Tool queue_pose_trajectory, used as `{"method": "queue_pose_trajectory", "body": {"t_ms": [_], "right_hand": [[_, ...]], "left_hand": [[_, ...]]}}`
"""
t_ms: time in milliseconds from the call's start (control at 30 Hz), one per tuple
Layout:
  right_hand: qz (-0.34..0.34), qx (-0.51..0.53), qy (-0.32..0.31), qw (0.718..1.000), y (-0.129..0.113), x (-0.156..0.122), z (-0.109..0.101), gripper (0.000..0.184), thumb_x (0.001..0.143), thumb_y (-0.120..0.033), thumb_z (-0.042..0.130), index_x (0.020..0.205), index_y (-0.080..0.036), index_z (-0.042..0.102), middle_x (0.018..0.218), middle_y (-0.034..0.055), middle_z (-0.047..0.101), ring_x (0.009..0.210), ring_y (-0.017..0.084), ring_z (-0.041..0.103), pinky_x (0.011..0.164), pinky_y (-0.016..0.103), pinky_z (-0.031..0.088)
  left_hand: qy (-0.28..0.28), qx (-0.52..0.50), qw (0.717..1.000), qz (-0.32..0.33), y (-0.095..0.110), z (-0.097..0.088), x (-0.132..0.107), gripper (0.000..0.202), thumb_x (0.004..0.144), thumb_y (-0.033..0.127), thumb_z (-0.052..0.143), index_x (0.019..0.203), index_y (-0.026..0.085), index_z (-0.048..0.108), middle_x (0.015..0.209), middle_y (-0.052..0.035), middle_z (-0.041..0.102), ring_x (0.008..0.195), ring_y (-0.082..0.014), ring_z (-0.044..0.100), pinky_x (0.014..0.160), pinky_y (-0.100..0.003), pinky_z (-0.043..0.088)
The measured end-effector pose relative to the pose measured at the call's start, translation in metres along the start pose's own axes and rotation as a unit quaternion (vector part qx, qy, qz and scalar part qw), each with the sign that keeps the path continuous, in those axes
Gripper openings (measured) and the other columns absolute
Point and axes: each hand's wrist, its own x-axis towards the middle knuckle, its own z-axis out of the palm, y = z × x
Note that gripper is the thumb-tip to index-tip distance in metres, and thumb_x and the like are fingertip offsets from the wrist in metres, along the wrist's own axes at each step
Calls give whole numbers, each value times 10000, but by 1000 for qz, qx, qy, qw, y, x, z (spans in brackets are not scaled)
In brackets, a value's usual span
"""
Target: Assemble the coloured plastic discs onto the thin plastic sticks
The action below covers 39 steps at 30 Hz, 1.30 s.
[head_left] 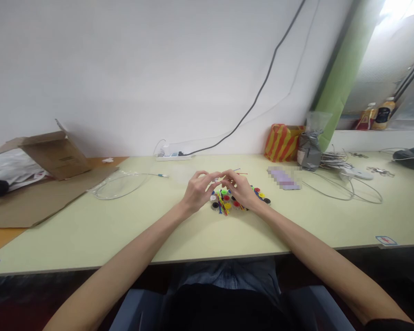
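One: Two bare hands on view. Position?

Two: Left hand [196, 191] and right hand [242, 191] sit side by side above a pale yellow-green laminate desk [124, 232], fingers curled inward, fingertips almost meeting.

One: State of each grip?

Two: Both half-curved, neither spread flat. A small pale bit [216, 179] shows at the fingertips, too small to name. Cannot tell whether either grip is clenched on it.

One: What lies beneath them?

Two: A tight cluster of small round plastic pots [226, 198] in red, yellow, green, blue, black and white, mixed with thin coloured sticks [222, 203]. Directly under both hands, mid-desk, the fingers just above it.

One: Nearby?

Two: Left of the hands, a loose coil of thin clear tubing [120, 186]. Right, a pixelated lilac block [284, 178], then loops of thin grey wire [345, 188]. Along the wall, a white power strip [174, 156] with a black cable [262, 78] climbing away, a red-and-orange striped bag [283, 142] and a grey plastic bag [308, 149]. Far left, an open brown cardboard box [51, 154].
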Motion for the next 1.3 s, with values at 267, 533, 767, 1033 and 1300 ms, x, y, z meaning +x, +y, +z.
{"method": "queue_pose_trajectory", "body": {"t_ms": [267,533,767,1033,1300], "right_hand": [[10,-6,-11,1000,2,-2,2,254,1005,-389,477,1227,-267,497,802,9,666,771,197,644,719,320,472],[-36,-12,14,999,-2,-2,2,198,962,-390,553,1117,-269,564,948,50,655,845,206,625,710,327,483],[-37,10,40,998,-5,7,-3,199,948,-414,574,906,-247,672,880,54,697,781,203,602,742,357,479],[117,-88,220,965,75,20,-87,286,800,-469,716,810,-187,765,815,77,718,778,234,601,776,385,466],[131,-291,-7,948,96,11,-90,148,857,-324,707,864,-214,806,942,98,670,926,251,554,854,358,405]], "left_hand": [[12,7,998,60,1,-1,2,175,976,185,572,1145,228,575,890,-10,760,693,-141,678,908,-387,495],[-7,-34,997,-75,-3,1,-5,267,952,357,625,1169,230,534,852,-6,699,813,-171,683,800,-316,519],[-41,-36,994,-97,1,-3,-1,393,945,417,632,1265,241,486,799,22,637,766,-166,637,794,-303,486],[-83,-32,991,-103,5,0,-1,505,976,217,484,1458,231,333,770,30,607,803,-176,591,881,-328,464],[-102,-29,988,-114,2,0,-3,546,930,143,465,1454,233,339,782,29,613,736,-165,565,809,-301,458]]}}
